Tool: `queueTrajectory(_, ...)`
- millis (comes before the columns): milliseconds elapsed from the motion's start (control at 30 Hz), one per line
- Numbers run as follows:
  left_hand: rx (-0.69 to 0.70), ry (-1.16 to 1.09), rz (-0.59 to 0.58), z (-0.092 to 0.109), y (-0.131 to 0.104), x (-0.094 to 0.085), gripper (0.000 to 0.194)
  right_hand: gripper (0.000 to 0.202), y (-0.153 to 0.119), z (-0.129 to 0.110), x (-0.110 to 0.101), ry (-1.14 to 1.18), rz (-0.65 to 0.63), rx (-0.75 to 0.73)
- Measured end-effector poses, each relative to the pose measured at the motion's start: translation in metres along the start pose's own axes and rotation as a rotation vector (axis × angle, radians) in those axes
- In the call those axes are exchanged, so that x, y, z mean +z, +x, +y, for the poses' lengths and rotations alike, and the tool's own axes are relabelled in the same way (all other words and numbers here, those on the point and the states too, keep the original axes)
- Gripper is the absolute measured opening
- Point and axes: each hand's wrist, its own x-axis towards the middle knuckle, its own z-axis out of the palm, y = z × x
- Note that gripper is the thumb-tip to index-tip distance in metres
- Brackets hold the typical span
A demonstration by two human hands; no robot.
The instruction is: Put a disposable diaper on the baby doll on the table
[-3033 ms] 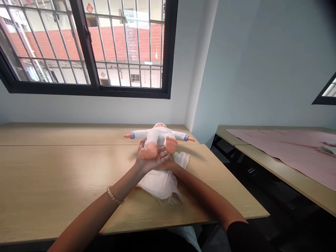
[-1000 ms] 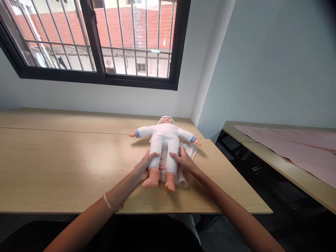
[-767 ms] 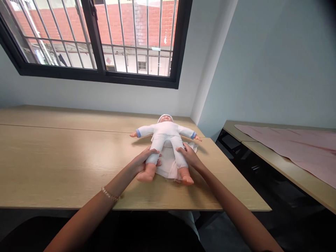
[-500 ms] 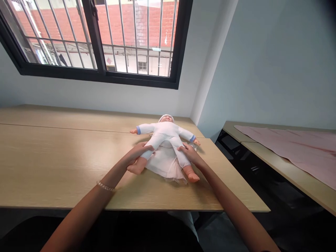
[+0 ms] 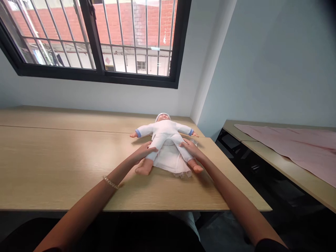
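A baby doll (image 5: 165, 127) in a white suit with blue cuffs and a white cap lies on its back on the light wooden table (image 5: 65, 168). Its head points to the wall, its bare feet to me. My left hand (image 5: 145, 151) is closed around the doll's leg on the left. Around the other leg, my right hand (image 5: 190, 147) is closed too. Spread beneath the doll's legs is a white and pale pink cloth garment (image 5: 170, 159) with a gauzy frill, partly hidden by the doll.
A second table (image 5: 258, 150) stands to the right across a dark gap, with a pink cloth (image 5: 294, 145) over it. Behind the table is a wall with a barred, black-framed window (image 5: 136, 78). The table's front edge runs just before my body.
Both hands, still on the legs, have moved slightly away from me with the doll. The doll's feet and the garment's hem lie farther from the front edge.
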Motion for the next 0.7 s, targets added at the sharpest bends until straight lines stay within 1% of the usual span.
queueTrajectory(100, 0.051, 0.165, -0.027, -0.003, 0.007, 0.005, 0.046, 0.026, 0.005, 0.01, -0.005, -0.054, -0.013, 0.007)
queueTrajectory(167, 0.109, 0.217, -0.032, -0.004, 0.01, 0.012, 0.05, 0.027, 0.007, 0.018, -0.005, -0.088, 0.001, 0.002)
queueTrajectory(233, 0.145, 0.227, -0.026, -0.007, 0.011, 0.019, 0.053, 0.034, 0.006, 0.025, -0.003, -0.141, 0.06, 0.011)
queueTrajectory(333, 0.176, 0.213, -0.047, -0.012, 0.012, 0.026, 0.054, 0.047, 0.002, 0.028, 0.001, -0.292, 0.172, -0.002)
queueTrajectory(400, 0.221, 0.21, -0.074, -0.016, 0.013, 0.027, 0.052, 0.054, -0.001, 0.025, 0.001, -0.408, 0.207, -0.107)
queueTrajectory(467, 0.277, 0.215, -0.079, -0.019, 0.013, 0.028, 0.049, 0.054, -0.004, 0.02, 0.0, -0.512, 0.197, -0.287)
queueTrajectory(533, 0.299, 0.236, -0.038, -0.017, 0.012, 0.028, 0.047, 0.046, -0.005, 0.015, -0.001, -0.597, 0.153, -0.438)
queueTrajectory(567, 0.286, 0.254, 0.002, -0.015, 0.011, 0.029, 0.048, 0.042, -0.006, 0.014, -0.001, -0.63, 0.13, -0.478)
queueTrajectory(633, 0.248, 0.311, 0.118, -0.006, 0.006, 0.032, 0.056, 0.036, -0.006, 0.013, 0.0, -0.677, 0.098, -0.496)
queueTrajectory(700, 0.269, 0.449, 0.247, 0.004, 0.002, 0.036, 0.069, 0.034, -0.006, 0.014, 0.002, -0.709, 0.099, -0.479)
